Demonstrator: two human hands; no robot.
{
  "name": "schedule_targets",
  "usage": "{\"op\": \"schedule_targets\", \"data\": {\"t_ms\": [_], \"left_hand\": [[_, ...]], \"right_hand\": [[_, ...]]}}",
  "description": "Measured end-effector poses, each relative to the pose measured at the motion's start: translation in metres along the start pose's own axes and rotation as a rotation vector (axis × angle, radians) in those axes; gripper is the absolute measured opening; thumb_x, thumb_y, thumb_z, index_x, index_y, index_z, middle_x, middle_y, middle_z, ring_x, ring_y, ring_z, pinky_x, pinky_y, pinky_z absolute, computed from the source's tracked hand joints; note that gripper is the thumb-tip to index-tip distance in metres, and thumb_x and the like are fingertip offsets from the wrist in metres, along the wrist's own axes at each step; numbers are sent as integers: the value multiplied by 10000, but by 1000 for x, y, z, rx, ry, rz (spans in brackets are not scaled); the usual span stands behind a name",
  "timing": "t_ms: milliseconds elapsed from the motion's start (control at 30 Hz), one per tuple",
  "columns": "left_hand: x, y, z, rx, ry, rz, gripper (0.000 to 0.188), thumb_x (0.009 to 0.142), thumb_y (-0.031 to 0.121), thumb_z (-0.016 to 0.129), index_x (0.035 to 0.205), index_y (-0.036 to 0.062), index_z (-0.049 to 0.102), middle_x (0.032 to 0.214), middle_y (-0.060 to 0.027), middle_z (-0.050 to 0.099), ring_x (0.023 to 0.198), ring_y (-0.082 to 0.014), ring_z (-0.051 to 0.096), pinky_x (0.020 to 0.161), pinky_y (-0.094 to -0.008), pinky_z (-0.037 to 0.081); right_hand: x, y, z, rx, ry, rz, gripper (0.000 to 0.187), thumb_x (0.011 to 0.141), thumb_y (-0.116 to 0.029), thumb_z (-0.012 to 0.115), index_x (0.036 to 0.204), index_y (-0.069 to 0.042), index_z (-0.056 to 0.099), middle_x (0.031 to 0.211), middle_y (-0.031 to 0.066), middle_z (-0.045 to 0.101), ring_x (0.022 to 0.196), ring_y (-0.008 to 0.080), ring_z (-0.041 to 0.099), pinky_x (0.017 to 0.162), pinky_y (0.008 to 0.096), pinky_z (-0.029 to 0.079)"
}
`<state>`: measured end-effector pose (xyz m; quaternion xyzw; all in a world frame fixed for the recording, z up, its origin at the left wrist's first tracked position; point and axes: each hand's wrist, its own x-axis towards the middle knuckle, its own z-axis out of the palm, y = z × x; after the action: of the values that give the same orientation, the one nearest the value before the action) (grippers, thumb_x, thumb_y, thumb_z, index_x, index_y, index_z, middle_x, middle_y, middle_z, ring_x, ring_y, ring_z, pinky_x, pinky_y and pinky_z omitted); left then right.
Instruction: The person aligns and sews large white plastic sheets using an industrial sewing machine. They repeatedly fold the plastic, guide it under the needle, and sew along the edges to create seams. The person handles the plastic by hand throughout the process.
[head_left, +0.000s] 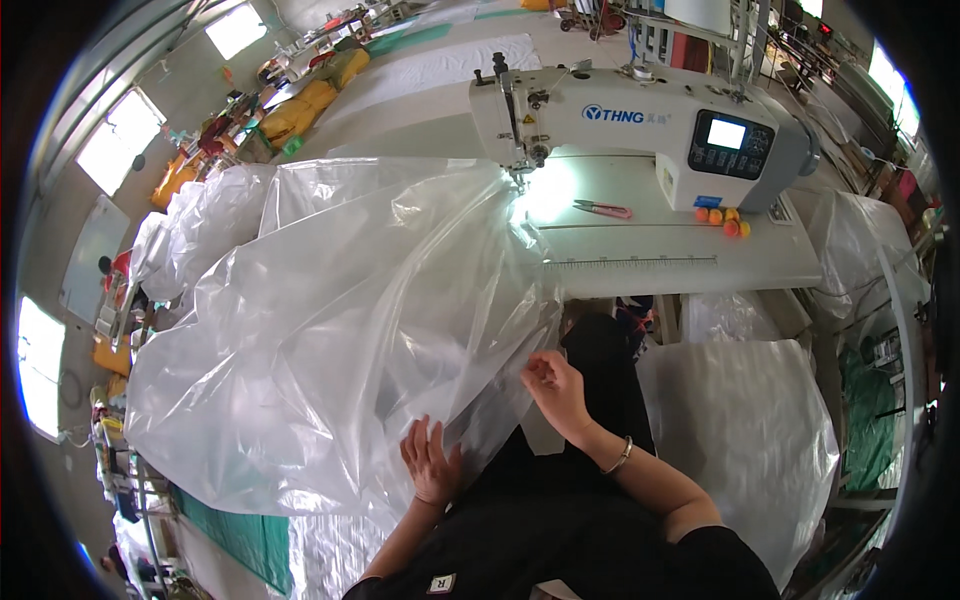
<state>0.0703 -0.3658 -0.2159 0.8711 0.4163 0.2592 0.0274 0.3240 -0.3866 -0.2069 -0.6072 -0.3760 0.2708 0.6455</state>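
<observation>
A large clear plastic sheet (pixel 300 340) spreads in loose folds over the left of the sewing table and hangs toward my lap. Its upper right corner runs to the needle area of a white sewing machine (pixel 610 115), where a bright lamp shines. My left hand (pixel 430 465) rests against the lower part of the sheet with its fingers apart. Higher and to the right, my right hand (pixel 555 390) has its fingers curled together at the sheet's right edge, pinching it. A bracelet circles the right wrist.
Red-handled thread snips (pixel 603 209) and several small orange and yellow balls (pixel 724 220) lie on the machine table (pixel 640 275). More clear plastic (pixel 745 430) hangs at my right. Yellow bundles (pixel 298 110) stand along the far left wall.
</observation>
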Motion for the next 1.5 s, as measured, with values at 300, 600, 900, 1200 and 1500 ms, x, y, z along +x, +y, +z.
{"op": "schedule_targets", "data": {"t_ms": [300,600,900,1200,1500], "left_hand": [[-24,-72,-90,-425,-359,-425,184,840,47,649,1017,1,627,888,-131,676,844,-227,661,770,-315,498],[34,8,-198,-217,-272,-207,299,803,4,675,1090,-17,592,1018,-158,653,936,-271,637,813,-345,501],[77,66,-52,-182,-361,89,370,818,70,633,1178,8,580,1061,-181,623,968,-347,612,773,-403,515],[79,81,-60,-552,-255,85,235,841,-26,546,1063,-40,622,895,-175,619,772,-309,633,681,-338,494],[93,88,-65,-692,-356,175,161,852,-21,550,992,-49,624,841,-160,583,746,-310,596,658,-352,472]], "right_hand": [[36,-27,29,647,-129,363,485,865,-107,693,1270,40,470,1168,141,578,1101,233,580,978,352,456],[-93,-53,48,290,-1393,265,322,961,-279,584,1168,-35,624,1158,73,656,1098,174,585,993,317,426],[-92,-43,27,-473,-1352,-598,267,936,-306,587,1066,-83,653,971,174,681,772,332,646,695,383,504],[-42,66,0,-173,-286,357,314,863,-315,674,906,-9,617,813,180,654,718,299,646,657,403,485],[-79,-65,-20,-345,-439,-341,174,866,-163,612,781,-13,587,672,162,608,610,369,608,571,440,484]]}}
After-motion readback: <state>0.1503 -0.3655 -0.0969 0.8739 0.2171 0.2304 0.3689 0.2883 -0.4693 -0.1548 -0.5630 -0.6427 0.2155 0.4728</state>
